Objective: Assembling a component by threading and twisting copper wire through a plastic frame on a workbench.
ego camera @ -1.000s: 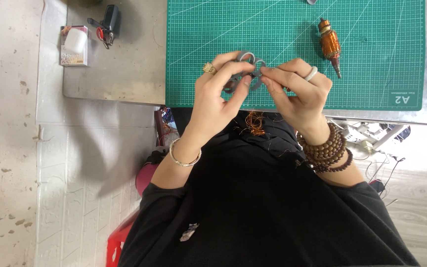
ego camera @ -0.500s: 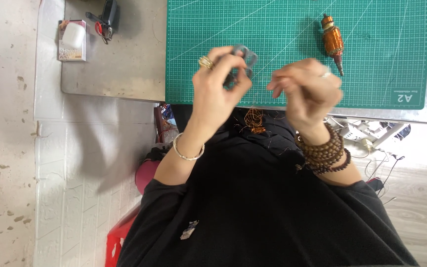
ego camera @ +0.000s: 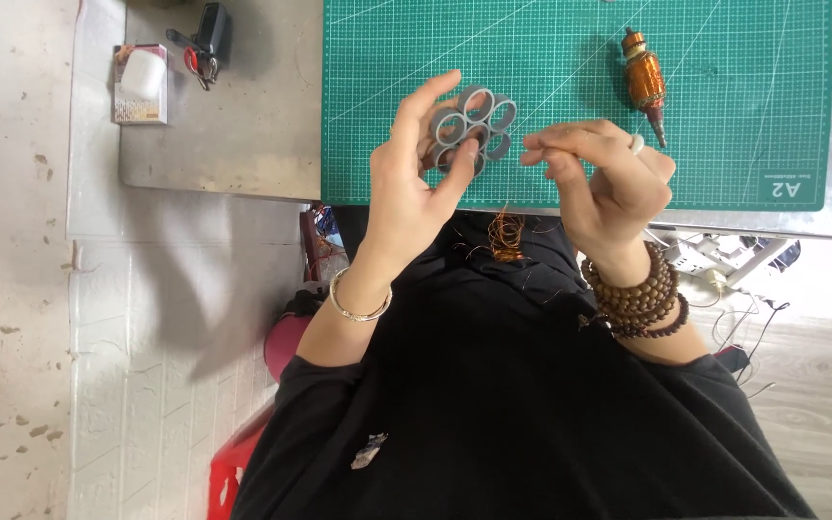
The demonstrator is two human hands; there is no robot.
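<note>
Left hand [ego camera: 416,183] raised, palm up, thumb and fingers gripping a grey ring cluster [ego camera: 474,128] above the green mat [ego camera: 724,96] near its front edge. Right hand [ego camera: 604,178] just beside, fingertips pinched closed, possibly on fine wire; cannot tell. Rotor [ego camera: 645,82] lying apart on the mat; bare worktop [ego camera: 243,125] to the left.

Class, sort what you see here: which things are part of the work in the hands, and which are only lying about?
In use:
left hand holding the grey ring cluster
right hand, fingertips pinched
copper wire tangle on the lap

Lying about:
copper-wound armature
green cutting mat
small box
black tool
</note>
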